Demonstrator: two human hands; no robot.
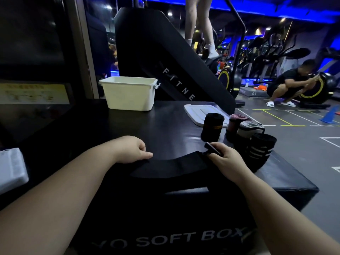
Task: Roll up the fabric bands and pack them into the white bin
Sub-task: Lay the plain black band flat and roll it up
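1. This is a gym: a black stair climber [165, 57] lettered "FITNE" fills the middle, and a person's bare legs [195, 21] in white socks stand on its steps.
2. Right of the stair climber, cardio machines [272, 50] and a yellow-rimmed exercise bike [227, 78] stand under blue lighting.
3. In front of it sits a padded black plyo box [147, 122] printed "SOFT BOX".
4. On the floor to its right are painted floor lines [287, 118] and a blue cone [331, 114].

- Blue light [266, 8] is glowing overhead.
- A stair machine [156, 52] is standing beyond the left hand [132, 150].
- A person [290, 83] is crouching far beyond the right hand [224, 159].
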